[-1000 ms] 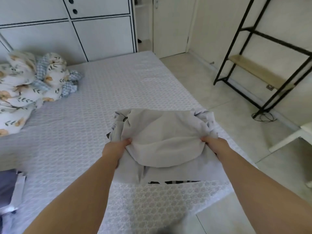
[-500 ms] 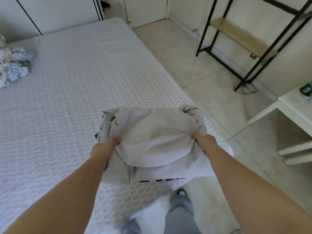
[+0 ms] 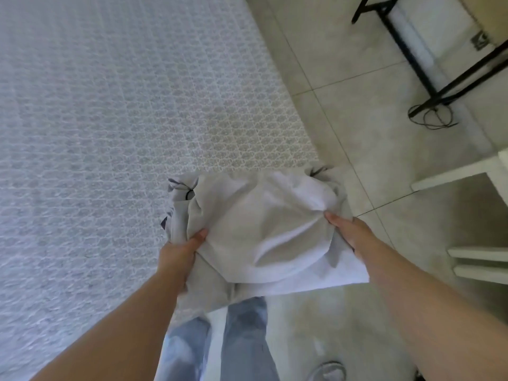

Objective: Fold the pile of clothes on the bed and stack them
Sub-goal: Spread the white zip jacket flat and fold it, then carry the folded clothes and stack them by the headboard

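Pale grey jersey fabric, bunched into a rounded bundle: this is the grey garment, which both hands are holding up at the near corner of the bed, partly over the mattress edge and partly over the tiled floor beside the bed. The left hand is gripping the bundle's side nearer the bed, thumb lying on top of the cloth and fingers hidden beneath it. The right hand is grasping the side away from the bed, its fingers sinking into a crease. A loose flap is hanging below the bundle, in front of the person's jeans. A black metal shelf frame is standing well away from the bed.

Step in hand, as judged: carrying a roughly gathered garment, with no tidy fold made yet. The next move probably calls for spreading the cloth flat on the bed, smoothing the creases, then folding edge to edge before stacking.
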